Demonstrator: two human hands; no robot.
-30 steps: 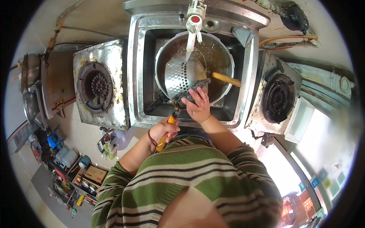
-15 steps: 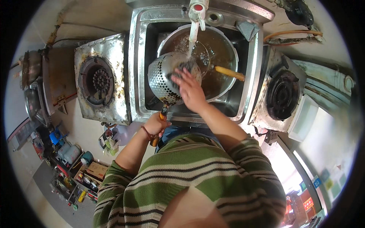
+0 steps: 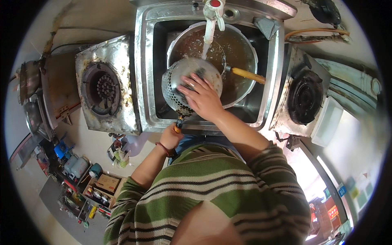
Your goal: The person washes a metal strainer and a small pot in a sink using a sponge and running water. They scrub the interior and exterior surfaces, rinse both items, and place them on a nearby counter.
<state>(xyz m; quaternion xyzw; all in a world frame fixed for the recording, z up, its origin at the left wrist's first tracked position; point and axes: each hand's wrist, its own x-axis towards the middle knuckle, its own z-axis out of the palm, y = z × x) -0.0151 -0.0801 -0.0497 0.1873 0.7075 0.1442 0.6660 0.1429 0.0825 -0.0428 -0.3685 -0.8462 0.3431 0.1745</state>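
My left hand (image 3: pixel 171 136) grips the handle (image 3: pixel 178 126) of a round perforated metal strainer (image 3: pixel 173 85), tilted with its bulging side up over a large pot (image 3: pixel 241 94) in the steel sink. My right hand (image 3: pixel 202 98) presses a dark scouring pad (image 3: pixel 198 74) on the strainer, mostly covered by my fingers. Water runs from a white tap (image 3: pixel 212 20) just behind the strainer into the pot of murky water. A second utensil's yellow wooden handle (image 3: pixel 247 74) sticks out over the pot's right side.
A stained burner unit (image 3: pixel 100 87) flanks the sink (image 3: pixel 277 77) on the left, another (image 3: pixel 305 96) on the right. A grey cloth (image 3: pixel 265 26) sits at the sink's back right corner. Boxes (image 3: pixel 106 183) and grey cylinders (image 3: pixel 75 163) are on the floor at lower left.
The strainer has turned, showing more of its bulging side. My right hand has moved up and left across it with the pad, and my left hand has shifted slightly left.
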